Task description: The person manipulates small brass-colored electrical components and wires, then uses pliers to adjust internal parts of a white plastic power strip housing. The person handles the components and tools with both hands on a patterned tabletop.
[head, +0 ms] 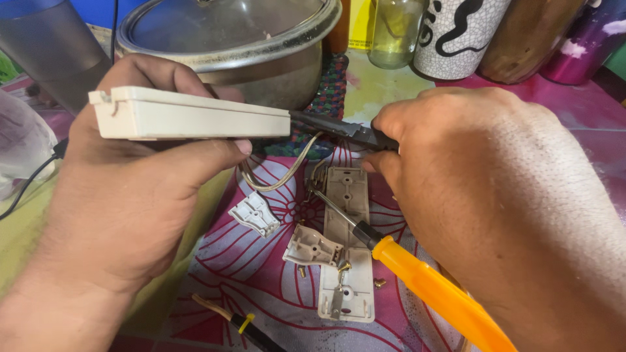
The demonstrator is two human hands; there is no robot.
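At the far left a grey tumbler (pixel 49 45) is cut off by the frame edge, with a black cable (pixel 29 182) running below it. The left hand (pixel 124 202) is closed around a long cream plastic casing (pixel 189 114), smooth and box-shaped with a small notch at its left end; the thumb lies under it and the fingers curl behind. Pale wires (pixel 280 176) loop out of the casing's right end. Behind it stands a dull metal pot (pixel 274 72) under a glass lid (pixel 222 23), its top cut off.

On the pink flowered cloth (pixel 261 300) lie a small white ribbed clip (pixel 255 214), a beige bracket (pixel 313 248) and a flat cream base plate (pixel 345 261) with brass screws beside it. A black cable end with a yellow tie (pixel 244 322) lies at the bottom edge.

A screwdriver (pixel 417 280) with a steel shaft and orange handle rests slanted across the plate. The right hand (pixel 495 195) is clamped on dark pliers (pixel 345 130), whose tip reaches the casing's right end; the hand hides the handles, and what the tip grips cannot be made out. Bottles and a patterned jar (pixel 456 32) line the back, tops cut off.
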